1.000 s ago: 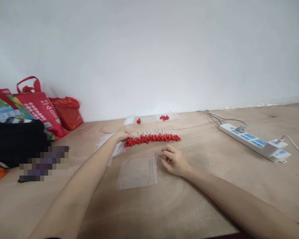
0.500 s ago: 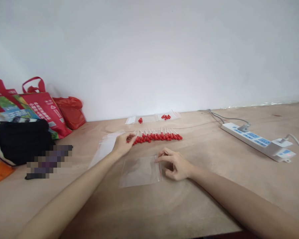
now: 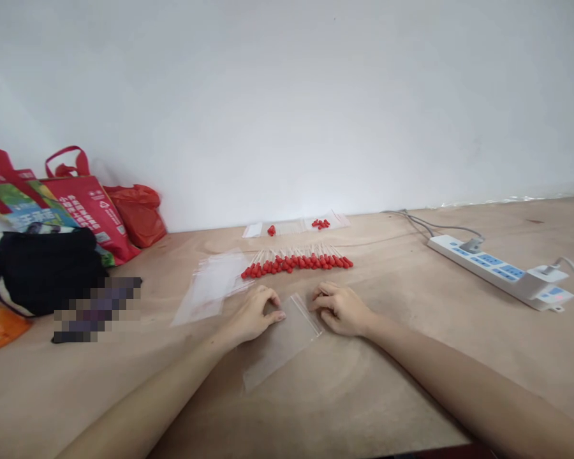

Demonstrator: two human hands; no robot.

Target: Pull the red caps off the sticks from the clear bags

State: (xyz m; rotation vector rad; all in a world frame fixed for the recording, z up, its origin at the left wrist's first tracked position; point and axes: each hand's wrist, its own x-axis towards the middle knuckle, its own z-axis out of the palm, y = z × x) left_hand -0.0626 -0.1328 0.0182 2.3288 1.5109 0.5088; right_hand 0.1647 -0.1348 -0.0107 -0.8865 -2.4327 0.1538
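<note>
A clear zip-lock bag (image 3: 282, 347) lies flat and slanted on the table between my hands. My left hand (image 3: 256, 313) is over its left side, thumb and index finger apart, the thumb touching or just above the plastic. My right hand (image 3: 342, 310) rests by the zip edge, fingers bent and slightly apart; whether the fingertips touch the bag is unclear. Beyond the hands stretches a row of thin sticks with red tips (image 3: 296, 261), tips toward me. Left of it lies a stack of clear bags (image 3: 210, 284).
Near the wall is a clear bag with red-tipped pieces (image 3: 320, 224). A white power strip (image 3: 488, 268) with plugs and cables sits at right. On the left are red shopping bags (image 3: 88, 207), a black cloth item (image 3: 52, 271) and a blurred dark object (image 3: 98, 309).
My left hand has come back from the left end of the red-tipped row to the bag. The bag has turned, its lower left corner now nearer me. My right hand has barely moved.
</note>
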